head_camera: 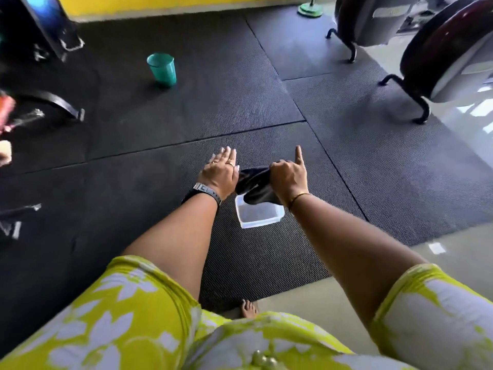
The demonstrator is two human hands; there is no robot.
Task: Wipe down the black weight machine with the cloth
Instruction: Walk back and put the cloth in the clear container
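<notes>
Head view: your right hand [289, 177] is held out over the floor, its fingers curled round one end of the dark cloth [253, 185] and its index finger sticking straight out, away from you. Your left hand [220, 172] is just left of it, fingers straight and slightly spread, palm down. The cloth's left end reaches the thumb side of this hand, but the thumb is hidden, so you cannot tell whether it pinches the fabric. The cloth hangs between both hands, directly above a clear plastic container [257, 214] that sits on the black rubber mat [186, 108]. A wristwatch [206, 190] is on the left wrist and a thin bangle [298, 197] on the right. The black weight machine [45, 28] stands at the far left, blurred and well apart from the cloth. A green cup [162, 68] stands upright on the mat, far and left of the hands. Two exercise bikes [440, 49] with dark red wheels stand at the far right. A bare foot [249, 308] shows at the mat's near edge.
</notes>
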